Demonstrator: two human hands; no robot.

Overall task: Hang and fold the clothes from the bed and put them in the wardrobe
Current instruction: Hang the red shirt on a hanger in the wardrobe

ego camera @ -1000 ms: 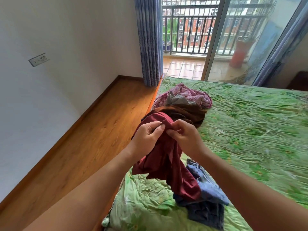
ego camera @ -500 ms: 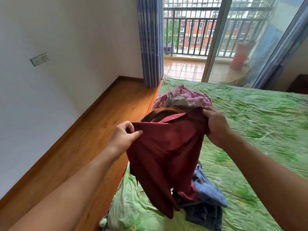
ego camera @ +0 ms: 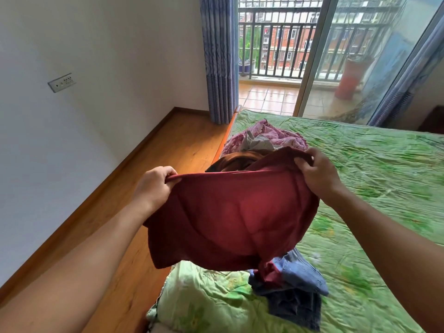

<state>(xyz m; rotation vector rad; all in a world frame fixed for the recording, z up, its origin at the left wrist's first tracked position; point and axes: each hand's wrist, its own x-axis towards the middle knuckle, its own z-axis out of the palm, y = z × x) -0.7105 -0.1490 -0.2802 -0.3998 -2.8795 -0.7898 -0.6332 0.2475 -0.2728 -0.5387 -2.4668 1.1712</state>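
Bare left hand (ego camera: 153,186), bare right hand (ego camera: 317,175), forearms (ego camera: 96,248) uncovered to the frame's edge

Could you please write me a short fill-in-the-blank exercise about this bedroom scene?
1. The left hand and right hand hold up a dark ____ garment.
2. The crumpled sheet is ____.
3. The hanging curtain is ____.
Missing words: red; green; blue.

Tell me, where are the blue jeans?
In the head view, the blue jeans lie low and right of centre on the green bedspread, beneath the hanging corner of the dark red garment.
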